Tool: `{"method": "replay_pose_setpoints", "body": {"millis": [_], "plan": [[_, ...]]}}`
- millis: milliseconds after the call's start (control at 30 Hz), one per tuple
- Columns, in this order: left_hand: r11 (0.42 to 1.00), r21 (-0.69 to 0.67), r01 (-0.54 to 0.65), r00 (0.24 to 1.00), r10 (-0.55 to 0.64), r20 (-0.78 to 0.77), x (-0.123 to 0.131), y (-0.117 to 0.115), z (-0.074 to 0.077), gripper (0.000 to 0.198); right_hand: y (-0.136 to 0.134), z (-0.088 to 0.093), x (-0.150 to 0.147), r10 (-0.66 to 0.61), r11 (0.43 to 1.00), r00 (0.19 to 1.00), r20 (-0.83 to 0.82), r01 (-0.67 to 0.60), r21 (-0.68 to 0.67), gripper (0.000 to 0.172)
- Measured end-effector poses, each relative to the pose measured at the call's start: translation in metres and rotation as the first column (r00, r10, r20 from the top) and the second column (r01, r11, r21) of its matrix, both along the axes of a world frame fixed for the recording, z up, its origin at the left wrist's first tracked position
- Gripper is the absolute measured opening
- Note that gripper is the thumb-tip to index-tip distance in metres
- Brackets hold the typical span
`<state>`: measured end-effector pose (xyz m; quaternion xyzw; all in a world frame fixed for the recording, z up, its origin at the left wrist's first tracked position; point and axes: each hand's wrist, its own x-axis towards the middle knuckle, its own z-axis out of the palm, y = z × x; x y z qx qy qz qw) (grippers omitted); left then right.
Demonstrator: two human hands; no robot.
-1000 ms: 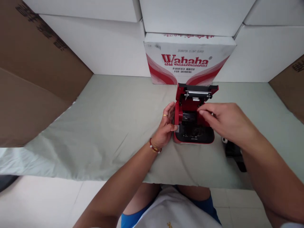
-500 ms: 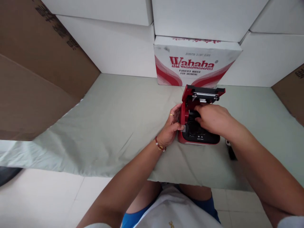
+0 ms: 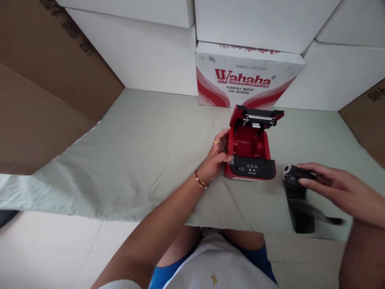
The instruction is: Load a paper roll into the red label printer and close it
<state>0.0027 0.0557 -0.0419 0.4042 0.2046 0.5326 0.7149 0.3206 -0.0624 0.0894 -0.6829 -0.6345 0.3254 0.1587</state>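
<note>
Off at 4 o'clock from the open printer (image 3: 249, 150), my right hand (image 3: 339, 192) pinches the black roll (image 3: 296, 173), axis lying 9-to-3, while my left hand (image 3: 214, 160) clamps the printer's left side.

The black roll (image 3: 296, 173) near the tabletop's (image 3: 144, 160) near right corner is smeared by motion. Its shape, the dark strip trailing toward the near edge, and whether the right hand's (image 3: 343, 190) grip closes on it cannot be told. The left hand (image 3: 214, 160) clasps the red printer's (image 3: 251, 152) left wall, hiding its own palm and that wall, and the markings on the printer's black front panel are too small to read. The brown carton (image 3: 45, 100) at the tabletop's left edge is cut off by the frame, its print only partly showing.
</note>
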Motion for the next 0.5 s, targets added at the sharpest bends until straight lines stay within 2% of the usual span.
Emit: {"method": "replay_pose_setpoints", "body": {"millis": [33,100,167,233,300,400,500], "plan": [[1.000,0.004,-0.002,1.000,0.002,-0.005,-0.001,0.000,0.000,0.086,0.003,-0.011,-0.010,0.023,0.997,0.996,-0.082,-0.029,-0.066,0.060],[1.000,0.012,0.002,1.000,-0.002,-0.010,-0.002,0.001,0.000,0.086,0.005,-0.029,-0.026,0.045,0.992,0.987,-0.157,-0.062,-0.107,0.061],[1.000,0.011,0.012,1.000,-0.012,-0.009,-0.002,0.001,0.000,0.086,0.001,-0.039,-0.027,0.006,1.000,0.995,-0.097,-0.008,-0.022,0.054],[1.000,0.014,0.016,1.000,-0.015,-0.009,-0.003,0.002,-0.001,0.085,-0.005,-0.045,-0.012,-0.083,0.990,0.996,0.023,0.080,0.117,0.046],[1.000,0.026,0.010,1.000,-0.009,-0.018,-0.003,0.002,-0.001,0.084,-0.009,-0.051,0.010,-0.133,0.976,0.982,0.130,0.107,0.192,0.043],[0.999,0.033,0.004,1.000,-0.003,-0.031,-0.003,0.003,-0.003,0.084,-0.005,-0.063,0.031,-0.041,0.990,0.984,0.172,0.017,0.137,0.041],[1.000,0.021,0.000,0.999,0.001,-0.035,-0.003,0.003,-0.003,0.084,-0.001,-0.067,0.033,0.033,0.987,0.982,0.184,-0.061,0.148,0.037]]}}
